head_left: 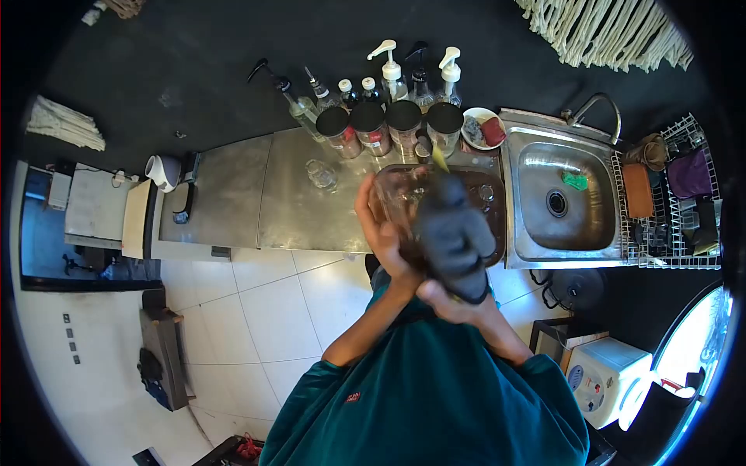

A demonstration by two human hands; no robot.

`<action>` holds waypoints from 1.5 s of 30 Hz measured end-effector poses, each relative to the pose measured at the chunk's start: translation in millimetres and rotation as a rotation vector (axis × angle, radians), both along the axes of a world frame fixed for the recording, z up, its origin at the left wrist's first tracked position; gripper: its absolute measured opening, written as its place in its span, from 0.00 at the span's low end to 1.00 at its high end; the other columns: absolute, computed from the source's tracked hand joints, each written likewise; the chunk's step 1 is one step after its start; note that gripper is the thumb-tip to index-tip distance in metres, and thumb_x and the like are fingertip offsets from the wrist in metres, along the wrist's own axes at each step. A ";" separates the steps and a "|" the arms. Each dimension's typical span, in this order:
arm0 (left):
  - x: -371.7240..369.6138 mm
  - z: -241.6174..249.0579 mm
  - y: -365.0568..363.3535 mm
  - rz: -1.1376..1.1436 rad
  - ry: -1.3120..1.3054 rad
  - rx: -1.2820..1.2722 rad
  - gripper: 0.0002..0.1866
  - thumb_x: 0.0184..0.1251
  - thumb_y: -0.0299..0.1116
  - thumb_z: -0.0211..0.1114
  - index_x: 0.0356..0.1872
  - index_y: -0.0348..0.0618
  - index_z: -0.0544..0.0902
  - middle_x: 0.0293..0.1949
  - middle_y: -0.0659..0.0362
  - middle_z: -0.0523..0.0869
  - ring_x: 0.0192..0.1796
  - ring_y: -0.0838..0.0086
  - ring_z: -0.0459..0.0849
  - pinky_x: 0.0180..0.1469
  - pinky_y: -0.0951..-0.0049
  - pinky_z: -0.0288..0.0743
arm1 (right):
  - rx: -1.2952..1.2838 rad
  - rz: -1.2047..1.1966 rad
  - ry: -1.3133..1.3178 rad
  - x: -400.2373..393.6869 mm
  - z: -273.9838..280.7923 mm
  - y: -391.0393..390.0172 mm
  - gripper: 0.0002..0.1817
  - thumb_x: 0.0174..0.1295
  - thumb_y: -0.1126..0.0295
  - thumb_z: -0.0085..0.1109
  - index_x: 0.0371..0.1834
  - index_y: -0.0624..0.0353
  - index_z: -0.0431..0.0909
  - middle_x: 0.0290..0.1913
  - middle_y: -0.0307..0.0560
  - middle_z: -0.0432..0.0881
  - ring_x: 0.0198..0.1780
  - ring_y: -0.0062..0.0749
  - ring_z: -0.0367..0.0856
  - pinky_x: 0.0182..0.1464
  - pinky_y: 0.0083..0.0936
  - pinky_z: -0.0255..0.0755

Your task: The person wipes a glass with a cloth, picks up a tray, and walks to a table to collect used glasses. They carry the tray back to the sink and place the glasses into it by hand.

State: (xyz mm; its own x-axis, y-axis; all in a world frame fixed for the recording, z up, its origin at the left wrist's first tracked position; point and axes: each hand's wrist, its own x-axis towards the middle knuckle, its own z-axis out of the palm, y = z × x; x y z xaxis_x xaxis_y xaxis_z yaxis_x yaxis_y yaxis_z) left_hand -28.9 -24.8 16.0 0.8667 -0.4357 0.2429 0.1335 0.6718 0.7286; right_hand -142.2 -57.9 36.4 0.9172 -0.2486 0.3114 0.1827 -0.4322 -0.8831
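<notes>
My left hand (382, 239) is wrapped around the side of a clear jar-like container (395, 191). Its fingers lie along the left wall, and the far side is partly hidden. My right hand (457, 304) is close beside it, closed on a dark grey cloth (454, 237) that is blurred by motion. The cloth covers most of the right fingers and part of the container. Below both hands, a brown tray (494, 225) sits on the steel counter. A small clear glass item (321, 175) lies to the left.
Several black-lidded jars (369, 128) and pump bottles (392, 81) line the wall. A white bowl (483, 129) with a red item stands near the steel sink (528, 241). A green sponge (575, 181) lies in the basin. A wire dish rack (676, 260) is at far right.
</notes>
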 end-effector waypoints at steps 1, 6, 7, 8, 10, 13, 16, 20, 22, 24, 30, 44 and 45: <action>-4.6 0.9 -0.7 0.002 -0.002 -0.001 0.41 0.62 0.55 0.58 0.68 0.38 0.55 0.60 0.49 0.68 0.62 0.61 0.71 0.61 0.63 0.67 | 0.249 -0.074 0.010 0.3 -5.8 -1.3 0.31 0.65 0.55 0.54 0.67 0.62 0.64 0.66 0.57 0.64 0.70 0.48 0.58 0.71 0.38 0.47; -15.3 9.1 -5.1 0.037 0.026 -0.076 0.34 0.65 0.53 0.55 0.63 0.41 0.57 0.59 0.48 0.68 0.63 0.53 0.69 0.64 0.56 0.63 | 0.122 -0.158 -0.061 0.9 14.4 -2.1 0.31 0.63 0.57 0.58 0.64 0.67 0.65 0.63 0.57 0.69 0.68 0.50 0.63 0.70 0.38 0.51; -15.3 12.1 -3.6 0.046 0.117 -0.048 0.34 0.66 0.52 0.55 0.63 0.41 0.57 0.59 0.48 0.68 0.64 0.53 0.69 0.64 0.56 0.62 | 0.119 -0.156 -0.060 -1.2 16.1 -2.1 0.31 0.63 0.57 0.58 0.64 0.67 0.65 0.63 0.57 0.69 0.68 0.50 0.63 0.70 0.38 0.51; -13.5 11.8 -4.1 0.064 0.105 -0.040 0.28 0.70 0.52 0.46 0.64 0.47 0.58 0.58 0.49 0.70 0.59 0.61 0.74 0.62 0.62 0.70 | 0.039 -0.132 -0.009 -3.0 19.1 -1.8 0.32 0.62 0.57 0.60 0.64 0.67 0.65 0.64 0.57 0.69 0.68 0.50 0.62 0.70 0.38 0.50; 7.9 -4.4 2.0 0.055 0.090 -0.001 0.27 0.70 0.53 0.45 0.63 0.47 0.59 0.57 0.49 0.71 0.59 0.60 0.74 0.62 0.61 0.70 | -0.157 -0.122 -0.005 -6.5 21.8 -1.5 0.32 0.56 0.59 0.67 0.60 0.66 0.70 0.62 0.57 0.71 0.66 0.50 0.65 0.70 0.37 0.52; 19.4 9.6 0.6 0.028 0.143 -0.035 0.26 0.70 0.52 0.41 0.61 0.47 0.61 0.56 0.50 0.72 0.60 0.55 0.73 0.61 0.56 0.71 | -0.091 0.007 -0.070 -21.8 31.5 -6.6 0.28 0.53 0.62 0.69 0.54 0.65 0.76 0.58 0.56 0.75 0.62 0.48 0.70 0.67 0.37 0.57; 25.1 12.6 2.5 0.010 0.081 -0.069 0.24 0.70 0.49 0.39 0.61 0.47 0.61 0.55 0.49 0.73 0.62 0.50 0.72 0.58 0.54 0.73 | 0.236 -0.042 -0.129 -41.8 20.4 -8.3 0.25 0.49 0.65 0.71 0.51 0.64 0.78 0.53 0.53 0.77 0.57 0.44 0.74 0.61 0.33 0.64; 19.0 18.9 5.4 -0.053 0.094 -0.086 0.24 0.70 0.48 0.39 0.62 0.47 0.61 0.57 0.49 0.72 0.63 0.50 0.71 0.58 0.56 0.74 | 0.606 -0.091 -0.361 -61.8 -24.1 -13.3 0.42 0.49 0.64 0.72 0.66 0.65 0.62 0.62 0.49 0.71 0.61 0.40 0.71 0.64 0.39 0.63; 17.8 13.6 5.7 -0.086 0.095 -0.084 0.25 0.70 0.50 0.39 0.61 0.47 0.61 0.57 0.49 0.73 0.63 0.50 0.71 0.58 0.57 0.74 | 0.670 -0.175 -0.378 -66.6 -20.5 -19.2 0.42 0.50 0.60 0.69 0.67 0.65 0.61 0.62 0.50 0.70 0.62 0.40 0.69 0.65 0.40 0.62; 14.5 4.7 5.0 -0.126 0.098 -0.082 0.25 0.70 0.51 0.40 0.61 0.47 0.61 0.57 0.50 0.73 0.63 0.50 0.71 0.58 0.58 0.74 | 0.779 -0.275 -0.362 -65.5 -19.8 -18.5 0.42 0.51 0.59 0.68 0.67 0.66 0.60 0.64 0.53 0.67 0.63 0.39 0.68 0.66 0.39 0.59; 1.0 -94.0 12.3 -0.453 0.234 0.093 0.26 0.75 0.50 0.42 0.68 0.49 0.59 0.65 0.53 0.66 0.66 0.61 0.68 0.64 0.59 0.69 | -0.502 -0.105 0.207 5.6 51.0 -25.8 0.40 0.47 0.55 0.72 0.63 0.60 0.68 0.70 0.54 0.59 0.67 0.43 0.61 0.68 0.42 0.53; -15.8 -97.6 25.3 -0.656 0.352 -0.050 0.28 0.75 0.47 0.47 0.70 0.48 0.57 0.67 0.54 0.65 0.68 0.65 0.64 0.69 0.60 0.61 | -0.356 -0.337 0.139 0.7 37.0 -39.1 0.20 0.56 0.68 0.63 0.53 0.58 0.79 0.62 0.51 0.70 0.63 0.48 0.68 0.65 0.40 0.60; -14.1 -98.4 26.7 -0.768 0.581 -0.169 0.27 0.75 0.46 0.47 0.70 0.47 0.57 0.67 0.55 0.65 0.68 0.65 0.65 0.69 0.60 0.60 | -0.354 -0.334 0.137 2.5 30.8 -41.9 0.20 0.56 0.68 0.63 0.53 0.58 0.79 0.62 0.51 0.70 0.63 0.48 0.68 0.65 0.40 0.60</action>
State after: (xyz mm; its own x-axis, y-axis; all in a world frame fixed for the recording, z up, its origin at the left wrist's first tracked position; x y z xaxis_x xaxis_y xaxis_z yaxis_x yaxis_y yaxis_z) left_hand -43.1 1.9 -82.3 0.3659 -0.9304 -0.0208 0.8862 0.3415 0.3131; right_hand -139.7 -99.9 67.2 0.8441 -0.4363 0.3117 -0.1242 -0.7246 -0.6779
